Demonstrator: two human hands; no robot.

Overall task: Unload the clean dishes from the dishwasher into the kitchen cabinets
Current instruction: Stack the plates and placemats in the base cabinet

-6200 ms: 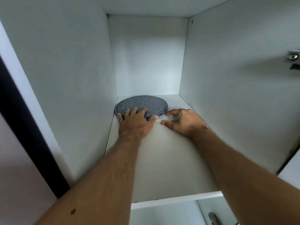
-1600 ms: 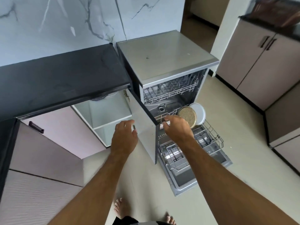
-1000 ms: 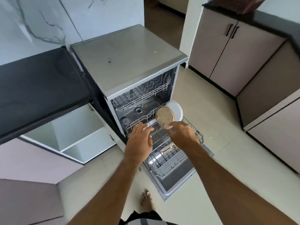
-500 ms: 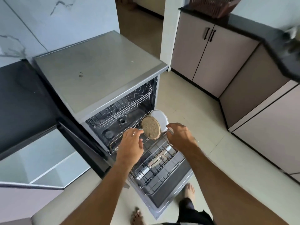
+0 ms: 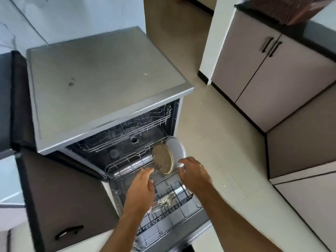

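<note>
— Plates? 
— Standing on edge in the pulled-out rack (image 5: 127, 165): speckled plate (image 5: 162, 159), white plate (image 5: 176, 150) just behind.
— Hands?
— Left hand (image 5: 141, 190) open, near speckled plate. Right hand (image 5: 193, 172) loosely curled, fingertips at white plate's rim, gripping nothing.

This is a home kitchen. A freestanding steel dishwasher (image 5: 109, 84) stands open against a pale marble-patterned wall (image 5: 72, 13), its door (image 5: 181, 231) down and its wire racks (image 5: 160, 200) pulled out, with two plates (image 5: 163, 159) standing on edge in the lower one. A dark countertop (image 5: 7, 99) meets the dishwasher on the left, above an open cabinet door (image 5: 60, 202) with a black handle. Across the beige tiled floor (image 5: 218, 151) runs another row of base cabinets (image 5: 263, 79) with paired black handles under a black counter, on which sits a brown basket (image 5: 283, 8). A doorway (image 5: 174, 17) behind leads to another room.
</note>
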